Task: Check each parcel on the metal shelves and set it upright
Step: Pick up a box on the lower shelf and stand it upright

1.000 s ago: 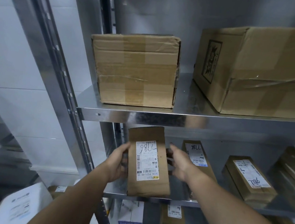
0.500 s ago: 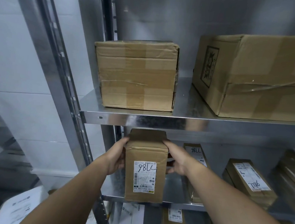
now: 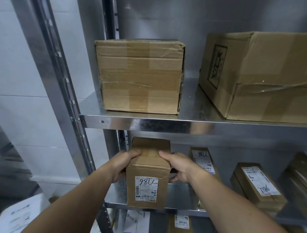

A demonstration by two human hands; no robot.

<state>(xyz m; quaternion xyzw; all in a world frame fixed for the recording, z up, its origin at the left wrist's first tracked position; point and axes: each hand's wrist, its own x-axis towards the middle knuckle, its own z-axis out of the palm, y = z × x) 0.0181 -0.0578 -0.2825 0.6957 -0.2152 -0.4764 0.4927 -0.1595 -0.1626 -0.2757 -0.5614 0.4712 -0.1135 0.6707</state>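
A tall brown cardboard parcel (image 3: 148,173) stands upright at the front left of the middle metal shelf (image 3: 178,208). Its white label with a handwritten number faces me, low on the front. My left hand (image 3: 122,166) grips its upper left edge, thumb on top. My right hand (image 3: 177,167) grips its upper right edge the same way. Behind it another labelled parcel (image 3: 203,164) stands leaning, and a third labelled parcel (image 3: 255,183) lies tilted to the right.
Two big cardboard boxes, a taped box (image 3: 139,74) and a wider box (image 3: 266,75), sit on the upper shelf (image 3: 166,125). More brown parcels (image 3: 304,176) lie at far right. Labelled packages (image 3: 136,225) fill the shelf below. A metal upright (image 3: 60,76) runs at left; a white bag (image 3: 20,214) is at lower left.
The parcel was flipped over and set on end: its label was high and large, now it sits low on the front. Both hands moved from its sides to its top edges.
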